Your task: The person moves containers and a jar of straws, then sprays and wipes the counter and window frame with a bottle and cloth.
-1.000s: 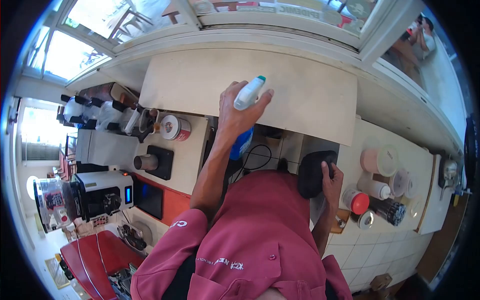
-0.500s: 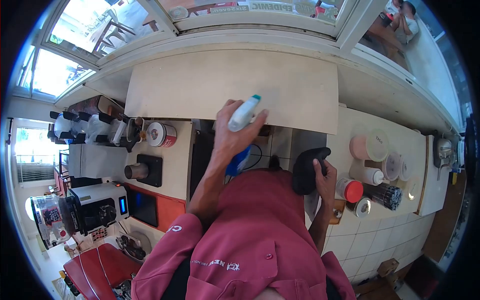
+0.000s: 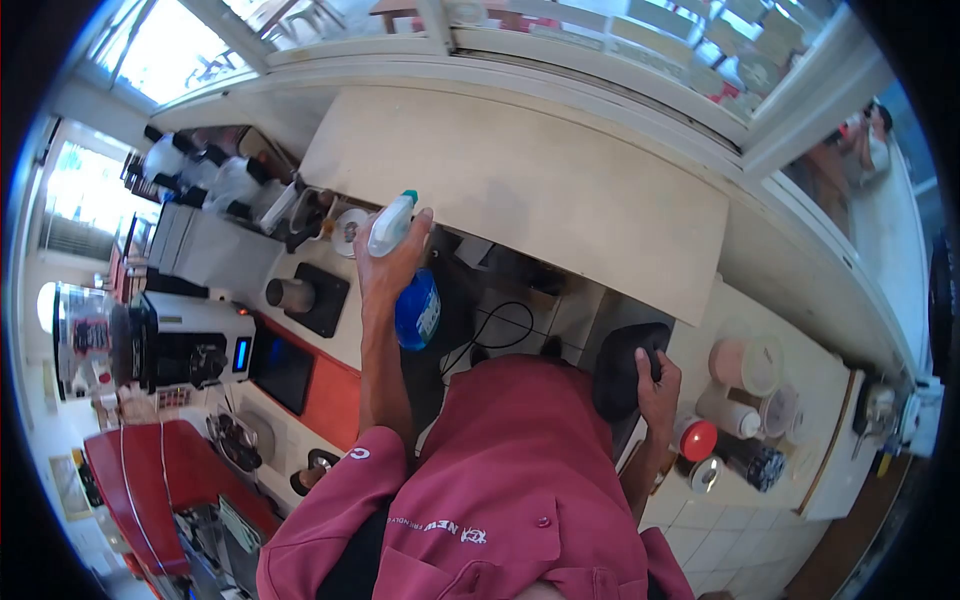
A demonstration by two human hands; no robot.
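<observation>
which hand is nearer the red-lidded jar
Right: the right hand is close by the red-lidded jar; the left hand, gripping the spray bottle, is well away to its left.

Looks forward and steeply down from the head, close above the shirt [image 3: 515, 465] at bottom centre. Takes in the left hand [image 3: 390, 255] left of centre and right hand [image 3: 657, 385] right of centre — both nearby — then the table [image 3: 500, 170], upper middle. Spreads wide, reaching the window [image 3: 620, 50] at top.
</observation>
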